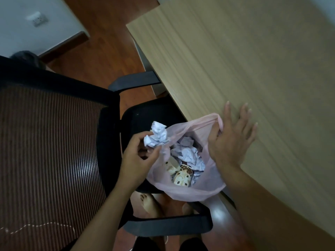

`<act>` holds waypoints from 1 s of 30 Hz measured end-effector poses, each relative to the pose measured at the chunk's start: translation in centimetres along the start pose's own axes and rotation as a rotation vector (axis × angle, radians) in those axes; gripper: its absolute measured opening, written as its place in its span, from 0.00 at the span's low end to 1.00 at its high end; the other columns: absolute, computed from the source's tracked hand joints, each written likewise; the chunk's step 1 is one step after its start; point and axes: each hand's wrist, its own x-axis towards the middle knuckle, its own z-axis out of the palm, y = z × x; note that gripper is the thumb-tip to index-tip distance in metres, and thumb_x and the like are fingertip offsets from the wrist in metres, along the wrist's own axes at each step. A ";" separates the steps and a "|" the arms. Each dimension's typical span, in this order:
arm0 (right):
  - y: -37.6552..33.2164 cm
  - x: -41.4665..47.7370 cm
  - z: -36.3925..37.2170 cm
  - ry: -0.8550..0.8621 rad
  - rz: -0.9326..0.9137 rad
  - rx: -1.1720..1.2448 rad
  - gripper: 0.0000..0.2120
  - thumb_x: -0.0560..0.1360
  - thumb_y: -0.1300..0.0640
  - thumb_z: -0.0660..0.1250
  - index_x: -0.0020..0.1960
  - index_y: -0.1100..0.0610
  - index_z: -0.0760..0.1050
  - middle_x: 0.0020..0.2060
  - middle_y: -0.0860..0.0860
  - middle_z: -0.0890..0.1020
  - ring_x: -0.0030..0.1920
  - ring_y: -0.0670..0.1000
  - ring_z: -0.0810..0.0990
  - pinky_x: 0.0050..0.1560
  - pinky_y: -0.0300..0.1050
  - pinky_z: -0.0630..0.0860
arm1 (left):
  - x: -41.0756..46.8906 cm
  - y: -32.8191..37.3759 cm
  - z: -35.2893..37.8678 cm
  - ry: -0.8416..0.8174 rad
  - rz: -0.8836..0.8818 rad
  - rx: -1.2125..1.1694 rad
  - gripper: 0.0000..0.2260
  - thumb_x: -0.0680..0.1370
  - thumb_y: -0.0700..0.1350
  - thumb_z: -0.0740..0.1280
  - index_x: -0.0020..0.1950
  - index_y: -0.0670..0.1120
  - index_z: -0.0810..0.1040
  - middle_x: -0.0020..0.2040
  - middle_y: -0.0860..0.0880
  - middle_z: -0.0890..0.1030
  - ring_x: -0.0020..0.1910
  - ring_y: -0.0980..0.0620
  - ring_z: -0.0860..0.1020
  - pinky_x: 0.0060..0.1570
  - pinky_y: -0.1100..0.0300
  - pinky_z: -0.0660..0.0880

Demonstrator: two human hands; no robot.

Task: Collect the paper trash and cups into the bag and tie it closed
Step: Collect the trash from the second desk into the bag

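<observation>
- Left hand [137, 156]: fingers curled, thumb and fingertips pinching a crumpled paper ball [157, 135]. The ball sticks out just beyond the fingertips, at the rim of the bag's mouth, and is not yet inside.
- Right hand [231, 138]: fingers straight and spread, lying flat on the table [244, 60] at its near edge. I see the thumb pointing toward the bag's mouth.
- Pink plastic bag [199, 193]: it hangs open between the two hands, below the right palm.
- One handle loop [216, 117] lies on the table edge, touching the right hand between forefinger and thumb. I cannot tell whether the thumb pins it.
- Inside the bag, just past the left hand's fingertips, is more crumpled paper [189, 156].
- Under that paper lie patterned paper cups [183, 175], tipped over.
- The bag's top is untied.
- On the far side of the left hand stands a black office chair [54, 115] with a mesh back. The bag is over its seat [154, 113]; I cannot tell whether it rests there.
- Below the bag, between my two forearms, a bare foot [150, 203] stands on the wooden floor [108, 51].
</observation>
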 end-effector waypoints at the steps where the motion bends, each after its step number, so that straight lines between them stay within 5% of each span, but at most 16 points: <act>1: 0.0 0.0 0.0 -0.004 -0.001 -0.001 0.34 0.85 0.41 0.57 0.90 0.41 0.53 0.90 0.56 0.54 0.90 0.59 0.53 0.86 0.68 0.52 | 0.0 0.5 0.7 -0.063 0.062 0.034 0.20 0.81 0.48 0.78 0.71 0.57 0.78 0.66 0.53 0.82 0.63 0.49 0.84 0.57 0.50 0.84; 7: -0.1 0.1 -0.2 -0.022 0.007 0.003 0.35 0.85 0.41 0.58 0.90 0.41 0.53 0.90 0.56 0.53 0.90 0.58 0.52 0.87 0.68 0.52 | 0.0 2.0 4.1 -0.213 0.340 0.130 0.19 0.82 0.49 0.78 0.71 0.55 0.78 0.68 0.57 0.78 0.69 0.48 0.80 0.66 0.58 0.77; 15: -0.1 0.0 -0.4 -0.033 0.005 -0.002 0.34 0.86 0.39 0.57 0.90 0.41 0.52 0.90 0.57 0.53 0.90 0.58 0.51 0.86 0.69 0.53 | 0.1 -1.8 4.6 -0.426 0.101 0.283 0.30 0.79 0.55 0.79 0.79 0.61 0.75 0.71 0.63 0.77 0.49 0.53 0.84 0.55 0.54 0.83; 17: -0.1 0.1 -0.3 -0.034 0.007 -0.009 0.34 0.86 0.39 0.57 0.90 0.41 0.52 0.90 0.57 0.53 0.90 0.58 0.51 0.86 0.69 0.53 | 0.5 -1.9 4.1 -0.357 0.087 0.198 0.22 0.80 0.58 0.78 0.73 0.59 0.81 0.66 0.62 0.84 0.42 0.51 0.85 0.47 0.56 0.84; 20: -0.1 0.1 -0.3 -0.028 0.004 -0.016 0.34 0.86 0.39 0.57 0.90 0.42 0.53 0.90 0.57 0.54 0.90 0.59 0.52 0.86 0.69 0.53 | 1.8 -1.9 3.2 -0.014 0.026 0.025 0.10 0.87 0.57 0.67 0.58 0.55 0.86 0.49 0.53 0.88 0.35 0.53 0.85 0.36 0.61 0.80; 22: -0.2 0.1 -0.3 -0.020 0.005 -0.017 0.34 0.86 0.40 0.57 0.90 0.42 0.54 0.90 0.57 0.54 0.90 0.59 0.52 0.86 0.69 0.53 | 3.8 -3.0 2.5 0.244 -0.047 0.063 0.11 0.88 0.56 0.64 0.54 0.55 0.84 0.46 0.52 0.86 0.41 0.55 0.84 0.42 0.60 0.81; 24: -0.2 0.1 -0.3 -0.019 0.011 -0.020 0.34 0.86 0.39 0.57 0.90 0.42 0.54 0.90 0.57 0.55 0.90 0.59 0.52 0.86 0.69 0.53 | 6.5 -5.1 2.0 0.344 -0.177 0.164 0.09 0.85 0.55 0.68 0.61 0.53 0.82 0.57 0.52 0.84 0.55 0.53 0.83 0.59 0.51 0.82; 27: -0.3 0.1 -0.3 -0.020 0.014 -0.013 0.33 0.86 0.40 0.57 0.90 0.42 0.55 0.89 0.57 0.55 0.90 0.59 0.52 0.86 0.68 0.52 | 10.1 -9.0 2.4 0.125 -0.516 0.296 0.32 0.80 0.56 0.76 0.80 0.45 0.70 0.75 0.39 0.73 0.73 0.41 0.75 0.73 0.43 0.76; 30: -0.3 0.1 -0.4 -0.024 0.005 -0.009 0.33 0.86 0.40 0.57 0.90 0.42 0.55 0.90 0.58 0.55 0.90 0.59 0.53 0.87 0.68 0.51 | 11.1 -12.4 3.5 -0.043 -0.654 0.410 0.41 0.76 0.57 0.80 0.82 0.42 0.66 0.78 0.37 0.68 0.74 0.36 0.74 0.72 0.43 0.76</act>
